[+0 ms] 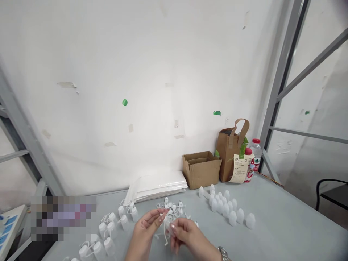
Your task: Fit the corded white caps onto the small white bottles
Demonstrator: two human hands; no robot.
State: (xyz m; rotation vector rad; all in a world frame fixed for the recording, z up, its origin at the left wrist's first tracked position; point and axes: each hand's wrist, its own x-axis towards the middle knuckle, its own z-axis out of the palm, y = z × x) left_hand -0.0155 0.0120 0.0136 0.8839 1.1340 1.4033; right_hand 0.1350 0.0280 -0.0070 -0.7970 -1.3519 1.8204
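My left hand (149, 229) is closed, thumb and forefinger pinching a white cap with a strap (165, 233) that dangles below. Beside it my right hand (187, 235) grips a small translucent bottle (171, 229) against that cap; fingers partly cover both. Behind the hands lies a pile of loose white strapped caps (174, 207). To the left stand several capped translucent bottles (110, 246) in rough rows. On the right, several translucent bottles with rounded tops (225, 209) stand in a group, with no caps visible on them.
White flat packets (157, 185) lie stacked against the wall. An open cardboard box (202, 174), a brown paper bag (226, 156) and a red-capped water bottle (256, 154) stand at the back right of the grey table (288, 232). Grey metal posts rise at both sides.
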